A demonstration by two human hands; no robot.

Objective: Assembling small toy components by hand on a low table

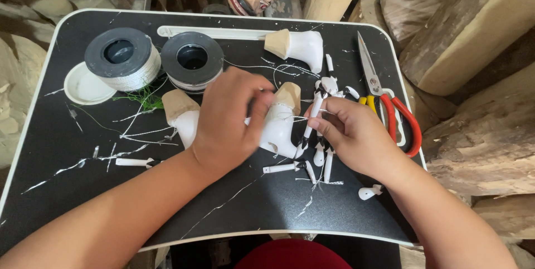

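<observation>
Right now I am curling my left hand [225, 121] over the white carved piece [278, 129], fingers closed around its neck just below the tan wooden end. My wrist is bending inward, palm down, the forearm running back toward the tray's near edge. My right hand [354, 135] is pinching a white stick with black-striped tips [311, 121] between thumb and forefinger, the rest of the fingers tucked. That stick is lying right beside the carved piece, touching thin white string. Scissors [384, 99] are resting just right of the carved piece, two thread spools [122, 57] to its upper left on the black tray [56, 152].
</observation>
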